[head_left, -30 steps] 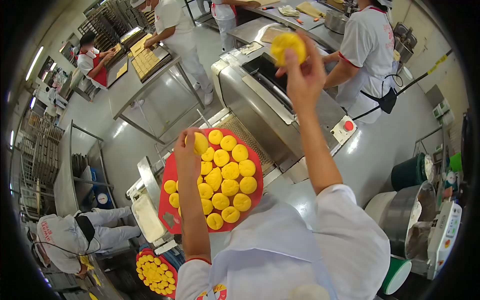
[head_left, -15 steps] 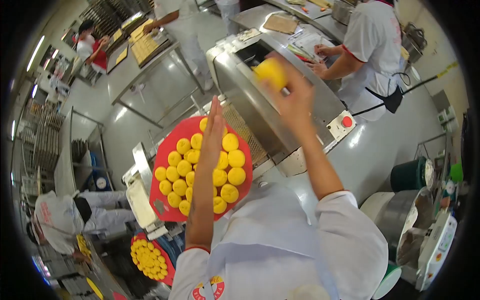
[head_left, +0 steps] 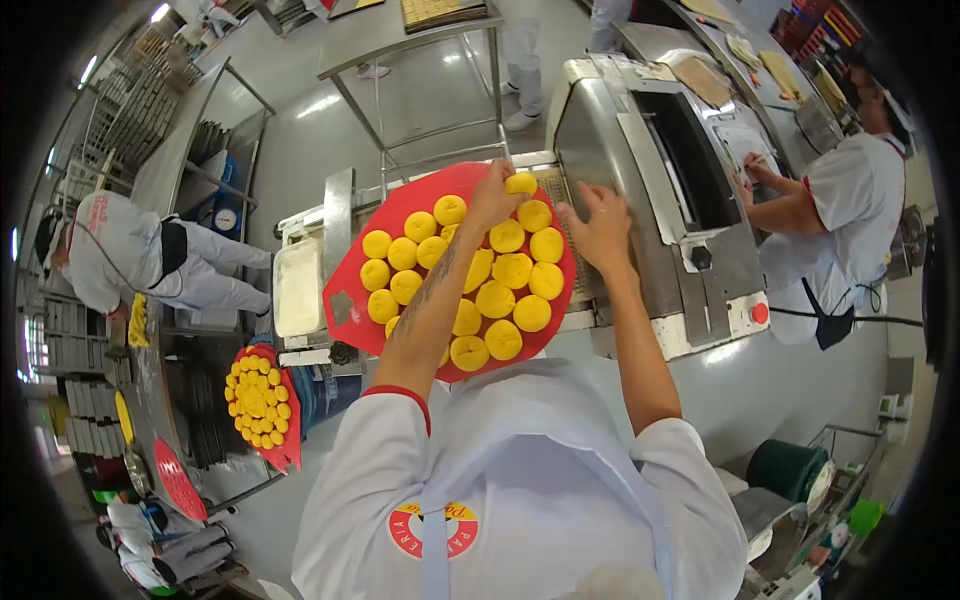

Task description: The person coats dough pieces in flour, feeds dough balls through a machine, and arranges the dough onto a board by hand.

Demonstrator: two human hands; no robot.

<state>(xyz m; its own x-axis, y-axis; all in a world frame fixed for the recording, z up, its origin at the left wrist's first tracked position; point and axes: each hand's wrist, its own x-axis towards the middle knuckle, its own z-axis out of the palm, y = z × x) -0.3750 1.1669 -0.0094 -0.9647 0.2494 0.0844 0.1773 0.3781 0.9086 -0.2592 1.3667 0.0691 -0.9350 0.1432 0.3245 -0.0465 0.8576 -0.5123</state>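
A red tray [head_left: 350,312] full of yellow dough balls [head_left: 494,299] is in front of me, resting over the white frame of a steel machine. At its far edge, my left hand [head_left: 492,200] has its fingers closed on a yellow dough ball [head_left: 520,184]. My left forearm crosses the tray and hides some of the balls. Just right of the tray, my right hand [head_left: 603,228] is empty with the fingers apart. It is beside the steel machine [head_left: 590,140], which has a dark opening [head_left: 690,160] in its top.
A red stop button [head_left: 759,313] is on the machine's near right corner. One co-worker [head_left: 840,200] stands beyond the machine, another [head_left: 150,250] bends at the left. A second red tray [head_left: 291,440] of yellow balls lies lower left. A steel table [head_left: 355,52] stands ahead.
My right hand has come back from the machine's opening without the dough ball it held. My left hand, earlier stretched flat above the tray, now grips a ball. The view has turned.
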